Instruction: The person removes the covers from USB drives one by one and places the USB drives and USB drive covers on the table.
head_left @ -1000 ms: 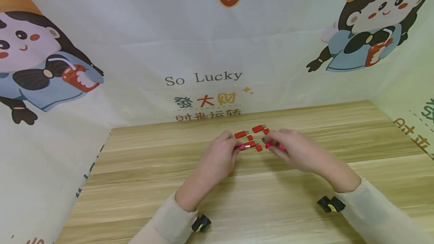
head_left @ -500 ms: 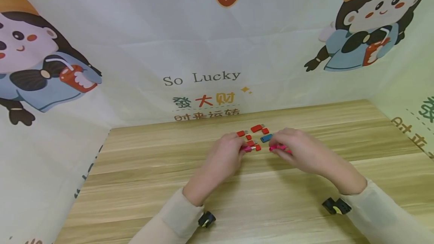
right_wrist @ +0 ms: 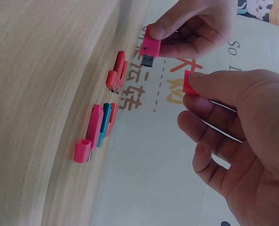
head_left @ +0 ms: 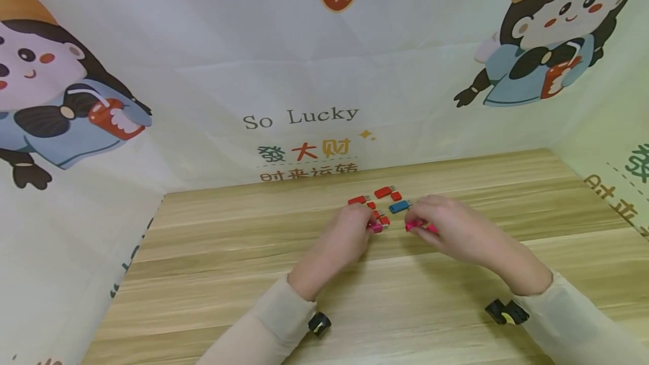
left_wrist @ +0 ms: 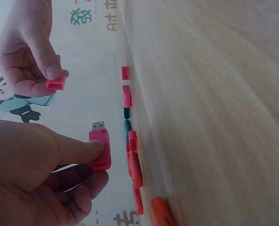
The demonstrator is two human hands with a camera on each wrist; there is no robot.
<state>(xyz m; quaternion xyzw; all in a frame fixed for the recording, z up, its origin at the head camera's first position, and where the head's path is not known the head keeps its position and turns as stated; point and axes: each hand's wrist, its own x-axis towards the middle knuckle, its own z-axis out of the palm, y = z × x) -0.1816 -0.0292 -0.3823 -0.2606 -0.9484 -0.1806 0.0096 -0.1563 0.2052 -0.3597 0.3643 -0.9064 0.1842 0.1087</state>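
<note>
My left hand pinches a pink USB flash drive between thumb and fingers, its metal plug bare. Facing it across a gap, my right hand holds a small pink cap by the fingertips; the cap's hollow end shows in the left wrist view. Both pieces are held above the table. On the wood below, a blue flash drive lies between the hands, with red flash drives and small red caps behind and to its left. A second pink drive lies beside its loose pink cap.
The wooden table stretches out on all sides of the hands. A printed cloth stands as a wall behind it and at both sides. An orange-red piece lies nearest the left wrist camera.
My left hand has moved right and a little nearer, bringing the pink drive closer to the other hand. My right hand has shifted slightly right, uncovering the blue drive.
</note>
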